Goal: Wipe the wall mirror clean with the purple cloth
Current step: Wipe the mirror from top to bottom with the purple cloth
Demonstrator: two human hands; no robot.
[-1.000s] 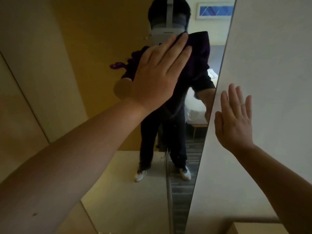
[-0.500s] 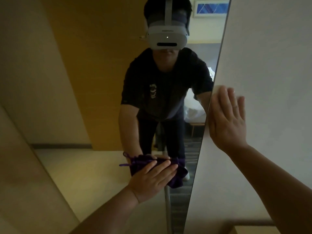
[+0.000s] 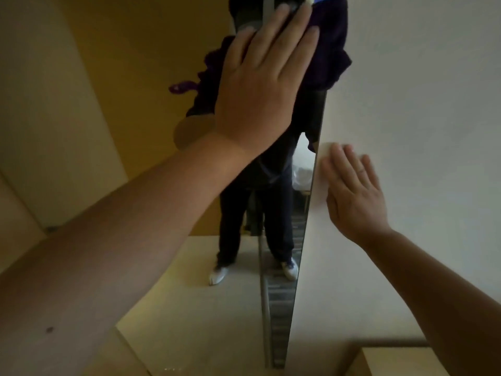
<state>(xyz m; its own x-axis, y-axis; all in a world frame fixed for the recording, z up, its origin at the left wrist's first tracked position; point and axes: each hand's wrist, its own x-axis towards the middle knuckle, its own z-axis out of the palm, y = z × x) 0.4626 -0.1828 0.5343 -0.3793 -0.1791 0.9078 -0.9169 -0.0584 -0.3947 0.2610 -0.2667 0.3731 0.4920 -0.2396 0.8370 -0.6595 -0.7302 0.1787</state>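
Note:
The wall mirror (image 3: 168, 267) fills the left and middle of the view, its right edge running down beside the white wall. My left hand (image 3: 260, 77) lies flat with fingers spread, pressing the purple cloth (image 3: 329, 50) against the upper part of the glass near the right edge. The cloth bunches out past my fingers and beside my palm, and part of it is hidden under the hand. My right hand (image 3: 352, 191) rests flat and open on the white wall just right of the mirror's edge, holding nothing.
The mirror reflects a person in dark clothes and white shoes, a yellow-brown wall and a pale floor. The white wall (image 3: 420, 104) takes up the right side. A light wooden box corner (image 3: 393, 362) sits at the bottom right.
My left hand has swept the cloth from the lower part of the mirror up to the top, near the right edge. My right hand stays flat on the wall.

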